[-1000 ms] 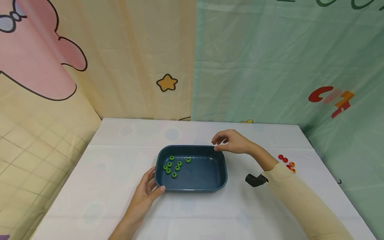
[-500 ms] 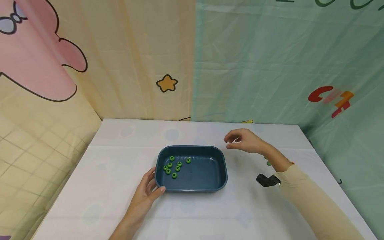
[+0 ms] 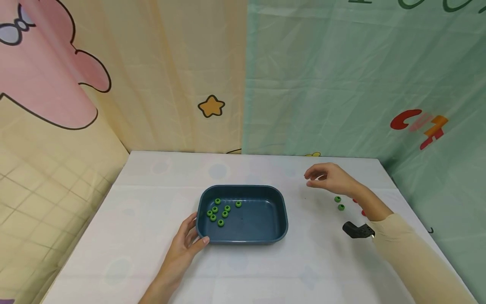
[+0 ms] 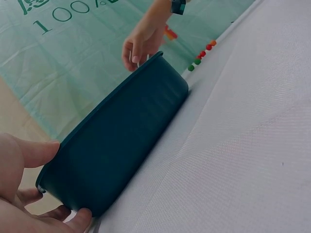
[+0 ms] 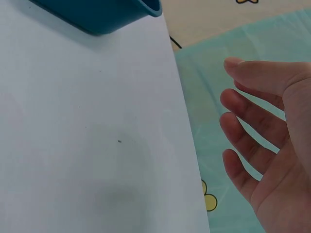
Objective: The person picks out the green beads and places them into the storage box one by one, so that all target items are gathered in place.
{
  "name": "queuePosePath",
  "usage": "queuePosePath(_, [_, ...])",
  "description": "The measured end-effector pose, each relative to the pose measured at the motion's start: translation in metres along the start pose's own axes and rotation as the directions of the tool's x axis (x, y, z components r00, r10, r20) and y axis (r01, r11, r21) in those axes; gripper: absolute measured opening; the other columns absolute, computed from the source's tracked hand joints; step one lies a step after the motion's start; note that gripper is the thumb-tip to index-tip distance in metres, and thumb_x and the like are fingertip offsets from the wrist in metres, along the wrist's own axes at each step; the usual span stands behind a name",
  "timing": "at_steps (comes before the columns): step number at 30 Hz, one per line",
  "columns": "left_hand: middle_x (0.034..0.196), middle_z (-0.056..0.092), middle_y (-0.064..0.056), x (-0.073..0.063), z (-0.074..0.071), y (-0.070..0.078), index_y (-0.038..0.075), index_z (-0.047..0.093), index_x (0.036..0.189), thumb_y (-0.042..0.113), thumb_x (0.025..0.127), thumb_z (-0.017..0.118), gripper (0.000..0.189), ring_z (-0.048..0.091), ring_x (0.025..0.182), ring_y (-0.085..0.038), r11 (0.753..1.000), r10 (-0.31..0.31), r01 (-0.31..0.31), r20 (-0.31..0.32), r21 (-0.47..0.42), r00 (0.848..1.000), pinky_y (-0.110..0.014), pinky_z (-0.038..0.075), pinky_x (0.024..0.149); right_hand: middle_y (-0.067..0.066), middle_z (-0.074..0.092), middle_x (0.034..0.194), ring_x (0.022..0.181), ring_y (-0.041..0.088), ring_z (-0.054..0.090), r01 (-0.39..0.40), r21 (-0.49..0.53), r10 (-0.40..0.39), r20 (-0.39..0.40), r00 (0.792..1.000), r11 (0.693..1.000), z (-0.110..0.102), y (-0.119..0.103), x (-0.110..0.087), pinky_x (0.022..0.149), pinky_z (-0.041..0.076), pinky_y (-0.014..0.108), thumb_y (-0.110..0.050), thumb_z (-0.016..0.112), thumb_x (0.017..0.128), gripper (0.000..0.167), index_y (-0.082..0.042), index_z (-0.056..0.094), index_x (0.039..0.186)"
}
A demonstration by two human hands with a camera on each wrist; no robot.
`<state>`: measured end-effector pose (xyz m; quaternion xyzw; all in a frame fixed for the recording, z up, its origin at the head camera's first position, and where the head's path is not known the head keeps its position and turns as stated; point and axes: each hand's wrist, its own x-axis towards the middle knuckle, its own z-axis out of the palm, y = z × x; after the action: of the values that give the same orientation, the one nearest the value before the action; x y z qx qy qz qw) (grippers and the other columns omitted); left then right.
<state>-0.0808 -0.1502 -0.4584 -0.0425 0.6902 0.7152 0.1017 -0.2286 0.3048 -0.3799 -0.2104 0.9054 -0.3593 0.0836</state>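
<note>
A dark blue rectangular tray (image 3: 254,223) stands on the white-covered table, with several green beads (image 3: 225,214) lying loose in its left half. My left hand (image 3: 181,250) grips the tray's near left corner; in the left wrist view the thumb lies on the rim and the fingers go round the corner. Above the table, right of the tray, my right hand (image 3: 329,177) hangs with loosely bent fingers; the right wrist view shows nothing between them. Two green beads (image 3: 341,207) lie on the table below it, and red beads (image 3: 363,213) are partly hidden behind the forearm.
In the left wrist view, a row of red beads (image 4: 208,47) and an orange bead (image 4: 213,42) lies beyond the tray. Patterned curtains (image 3: 322,84) hang along the table's back edge. A black wrist mount (image 3: 357,230) sticks out from the right sleeve.
My right hand has moved away from the tray's far right corner toward the right, uncovering two green beads on the table. My left hand and the tray have stayed put.
</note>
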Motion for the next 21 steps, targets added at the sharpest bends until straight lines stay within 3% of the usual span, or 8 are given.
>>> queuePosePath(10, [0.160, 0.033, -0.013, 0.000, 0.000, 0.000, 0.020, 0.031, 0.160, -0.002, 0.095, 0.071, 0.079, 0.036, 0.147, -0.034, 1.000, -0.003, 0.003, 0.001, 0.003, 1.000, -0.025, 0.049, 0.099, 0.014, 0.071, 0.115, 0.103, 0.023, 0.064, -0.070, -0.009, 0.069, -0.049, 0.996, 0.998, -0.012, 0.027, -0.030, 0.090, 0.054, 0.029, -0.018, 0.076, 0.097, 0.028, 0.001, 0.071, 0.117])
queuePosePath(21, [0.160, 0.032, -0.013, 0.000, -0.001, 0.000, 0.020, 0.031, 0.160, -0.003, 0.095, 0.071, 0.080, 0.036, 0.146, -0.033, 1.000, -0.006, 0.006, 0.007, -0.012, 1.000, -0.024, 0.049, 0.099, 0.014, 0.071, 0.115, 0.106, 0.030, 0.064, -0.152, 0.005, 0.151, -0.079, 0.985, 0.988, -0.007, 0.055, -0.057, 0.085, 0.053, 0.022, -0.020, 0.076, 0.097, 0.033, 0.003, 0.070, 0.119])
